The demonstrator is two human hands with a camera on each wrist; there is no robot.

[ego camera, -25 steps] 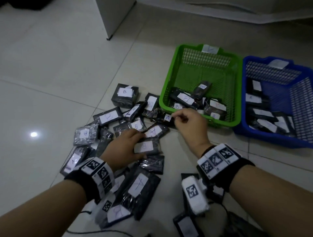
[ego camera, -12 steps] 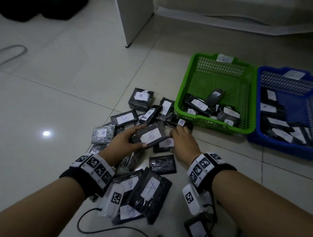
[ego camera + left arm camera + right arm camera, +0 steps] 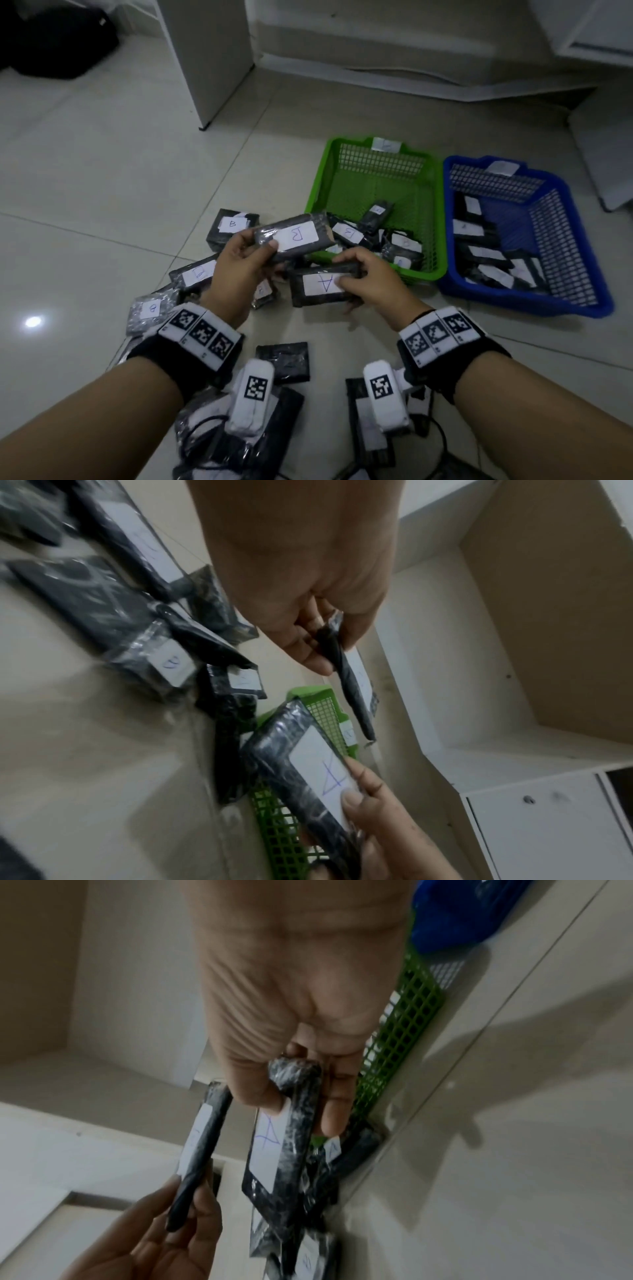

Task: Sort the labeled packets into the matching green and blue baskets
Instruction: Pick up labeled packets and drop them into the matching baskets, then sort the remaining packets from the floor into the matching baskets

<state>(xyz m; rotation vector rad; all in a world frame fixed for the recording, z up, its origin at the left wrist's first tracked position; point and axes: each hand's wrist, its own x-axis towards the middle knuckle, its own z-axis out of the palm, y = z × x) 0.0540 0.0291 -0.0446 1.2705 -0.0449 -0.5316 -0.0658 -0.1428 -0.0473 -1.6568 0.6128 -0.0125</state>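
Loose packets (image 3: 195, 274) on floor (image 3: 85, 178) left of 2 side-by-side baskets (image 3: 320, 192), packets inside both

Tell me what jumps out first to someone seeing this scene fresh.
Two hands held up mid-frame: the left hand grips a packet labeled B, the right hand a packet labeled A. Beyond them sit a green basket and, to its right, a blue basket, both partly filled.

Home interior: tiled floor (image 3: 102, 171), white cabinets (image 3: 548, 818).
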